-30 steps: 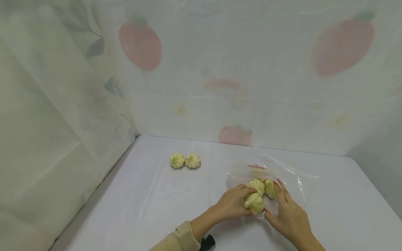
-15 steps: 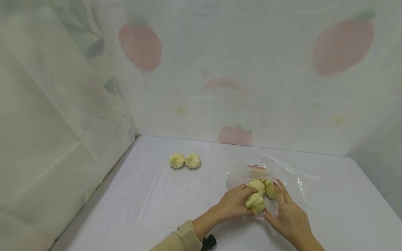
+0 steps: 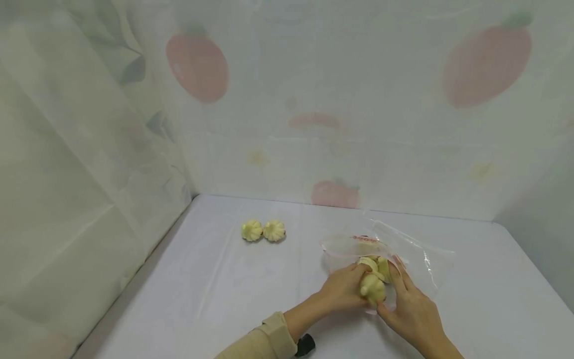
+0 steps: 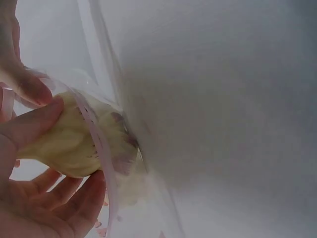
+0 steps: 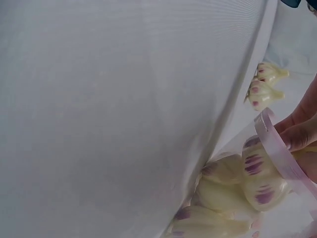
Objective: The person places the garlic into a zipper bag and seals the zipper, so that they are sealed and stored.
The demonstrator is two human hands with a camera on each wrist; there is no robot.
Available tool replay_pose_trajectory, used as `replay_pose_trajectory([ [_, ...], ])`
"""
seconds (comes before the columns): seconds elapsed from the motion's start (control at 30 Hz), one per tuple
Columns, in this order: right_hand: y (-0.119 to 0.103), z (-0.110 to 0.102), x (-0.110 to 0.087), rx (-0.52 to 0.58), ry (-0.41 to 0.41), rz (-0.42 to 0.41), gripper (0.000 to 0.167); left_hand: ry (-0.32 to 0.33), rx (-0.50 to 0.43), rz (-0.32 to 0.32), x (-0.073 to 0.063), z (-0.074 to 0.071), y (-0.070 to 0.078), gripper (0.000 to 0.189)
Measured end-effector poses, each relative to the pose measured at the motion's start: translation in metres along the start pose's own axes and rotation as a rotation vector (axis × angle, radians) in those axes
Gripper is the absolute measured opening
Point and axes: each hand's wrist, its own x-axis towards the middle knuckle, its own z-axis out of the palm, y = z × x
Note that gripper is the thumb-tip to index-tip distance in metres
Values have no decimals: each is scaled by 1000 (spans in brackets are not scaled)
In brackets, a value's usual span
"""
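A smooth, ridged, pale-yellow garlic bulb (image 3: 373, 287), its narrow neck toward the camera, sits gripped in the left hand (image 3: 343, 289) at the pink-edged mouth of a clear, glossy plastic bag (image 3: 423, 257), lower right of the frame. The right hand (image 3: 414, 314) has straight fingers and thumb spread apart against that mouth. Rounded bulbs (image 5: 223, 196) (purple-streaked in the right wrist view) fill the bag, partly hidden by the hands. Two more bulbs (image 3: 274, 231) touch, left of centre, on white cloth (image 3: 224, 289).
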Motion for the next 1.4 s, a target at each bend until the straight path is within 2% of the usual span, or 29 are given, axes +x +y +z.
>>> replay_pose_trajectory([
  [0.1,0,0,-1,4,9,-10,90,19,-20,7,1,1,3,58],
  [0.23,0,0,-1,3,21,-23,90,28,7,20,1,2,5,54],
  [0.47,0,0,-2,3,9,-34,89,6,-12,-1,3,2,8,54],
  [0.7,-1,1,-2,23,-20,-17,90,25,-19,36,6,4,9,41],
  [0.9,0,1,-1,23,0,-45,93,26,5,64,8,3,12,37],
  [1.03,0,1,-1,26,11,-58,93,52,18,81,11,3,14,33],
  [1.17,0,1,0,30,26,-73,90,89,41,103,15,2,16,35],
  [1.4,0,1,1,40,26,-86,88,69,90,80,23,4,22,45],
])
